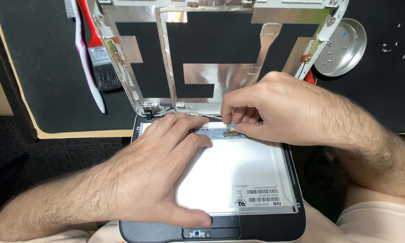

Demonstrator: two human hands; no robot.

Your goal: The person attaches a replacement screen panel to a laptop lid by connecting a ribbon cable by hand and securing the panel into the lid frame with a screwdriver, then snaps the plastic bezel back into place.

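Observation:
A small laptop lies open in front of me, its bare lid shell (220, 49) lined with silver foil and black patches. The detached screen panel (238, 166) rests face down on the laptop base (265, 225), white back up. My left hand (162, 166) lies flat on the panel's left side, fingers spread, holding nothing. My right hand (274, 108) hovers over the panel's top edge, thumb and forefinger pinched on a thin flat cable connector (231, 132) with a copper-coloured end. The fingertips hide part of the connector.
A black work mat (45, 67) covers the table. On it at the left lie a white-and-pink toothbrush (88, 67) and a red-handled paintbrush (101, 58). A round metal dish (344, 47) with small screws sits at the right, with loose screws (396, 45) beyond it.

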